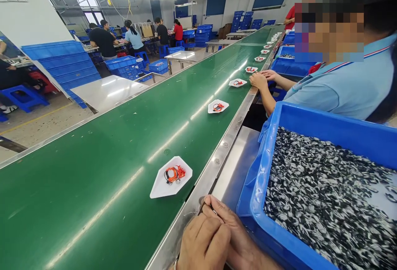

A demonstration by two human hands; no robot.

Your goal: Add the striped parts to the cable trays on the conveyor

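Note:
My left hand [203, 241] and my right hand [237, 230] are together at the metal edge of the conveyor belt [102, 179]. Both have their fingers curled closed, the left partly covering the right. Whatever small thing they pinch between them is hidden. Just beyond them, a white tray [158, 185] lies on the green belt, holding a black ring-shaped part [166, 175] and red-orange pieces [180, 172]. Close by on the right, a blue bin [259, 183] holds a thick layer of small black and white parts [313, 183].
More white trays, such as this tray [214, 108], line the belt into the distance. A co-worker in a light blue shirt [322, 94] sits on the right, hands at the belt's edge. Metal tables [108, 92] and stacked blue crates [57, 61] stand across the belt.

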